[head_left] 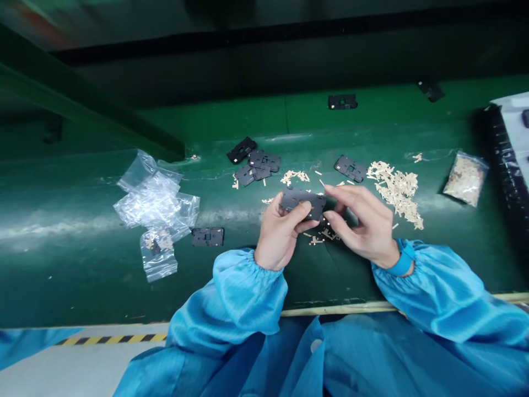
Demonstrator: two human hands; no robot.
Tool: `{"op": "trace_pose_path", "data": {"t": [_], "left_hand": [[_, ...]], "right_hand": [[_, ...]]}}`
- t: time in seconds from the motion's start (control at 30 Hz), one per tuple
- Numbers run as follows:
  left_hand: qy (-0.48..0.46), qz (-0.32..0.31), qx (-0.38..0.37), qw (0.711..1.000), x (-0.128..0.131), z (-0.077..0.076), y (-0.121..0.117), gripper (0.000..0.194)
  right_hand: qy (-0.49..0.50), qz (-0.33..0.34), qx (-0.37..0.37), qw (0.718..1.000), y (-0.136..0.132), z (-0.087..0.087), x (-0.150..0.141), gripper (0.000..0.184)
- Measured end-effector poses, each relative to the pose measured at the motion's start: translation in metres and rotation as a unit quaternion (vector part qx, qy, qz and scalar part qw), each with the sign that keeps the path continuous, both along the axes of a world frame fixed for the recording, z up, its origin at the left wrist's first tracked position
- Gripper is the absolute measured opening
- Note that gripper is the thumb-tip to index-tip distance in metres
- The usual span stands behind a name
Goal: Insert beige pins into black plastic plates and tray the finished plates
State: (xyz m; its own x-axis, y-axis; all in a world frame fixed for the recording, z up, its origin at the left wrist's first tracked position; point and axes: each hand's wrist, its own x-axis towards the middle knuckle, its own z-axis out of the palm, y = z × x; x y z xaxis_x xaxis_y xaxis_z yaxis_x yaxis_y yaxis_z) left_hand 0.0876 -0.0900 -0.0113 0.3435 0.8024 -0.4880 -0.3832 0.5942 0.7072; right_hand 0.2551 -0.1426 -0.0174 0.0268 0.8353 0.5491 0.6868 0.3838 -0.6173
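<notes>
My left hand (280, 231) grips a thin black plastic plate (303, 203) with small holes, thumb across its face. My right hand (359, 220) is beside the plate's right edge, its thumb and index finger apart; whether they touch the edge I cannot tell. Under and around the hands lie loose cream-coloured small strips (295, 176). Behind the left hand is a loose pile of similar black plates (264, 161). One more black plate (350, 168) lies behind the right hand, near a larger heap of cream pieces (397, 190).
Clear zip bags (159, 198) are heaped at left, with a small filled bag (159, 251) in front. Single black plates lie at left (208, 237) and back (343, 102). A bag of cream pieces (466, 179) and a black-edged box (502, 165) stand right. A green post (124, 121) rises back left.
</notes>
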Motion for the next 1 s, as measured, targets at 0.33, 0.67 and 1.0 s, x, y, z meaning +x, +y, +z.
{"op": "trace_pose_path", "data": {"t": [0.33,0.67,1.0], "left_hand": [[-0.035,0.023,-0.015,0.999,0.007,0.0,-0.012,0.036],[-0.04,0.042,-0.012,0.998,0.009,0.0,-0.017,0.033],[-0.028,0.056,-0.023,0.998,0.01,0.002,-0.02,0.036]], "right_hand": [[0.043,-0.068,0.063,0.995,-0.01,-0.01,-0.02,0.045],[0.099,-0.092,0.075,0.988,-0.01,-0.016,-0.025,0.036],[0.093,-0.094,0.091,0.987,-0.012,-0.018,-0.028,0.032]]}}
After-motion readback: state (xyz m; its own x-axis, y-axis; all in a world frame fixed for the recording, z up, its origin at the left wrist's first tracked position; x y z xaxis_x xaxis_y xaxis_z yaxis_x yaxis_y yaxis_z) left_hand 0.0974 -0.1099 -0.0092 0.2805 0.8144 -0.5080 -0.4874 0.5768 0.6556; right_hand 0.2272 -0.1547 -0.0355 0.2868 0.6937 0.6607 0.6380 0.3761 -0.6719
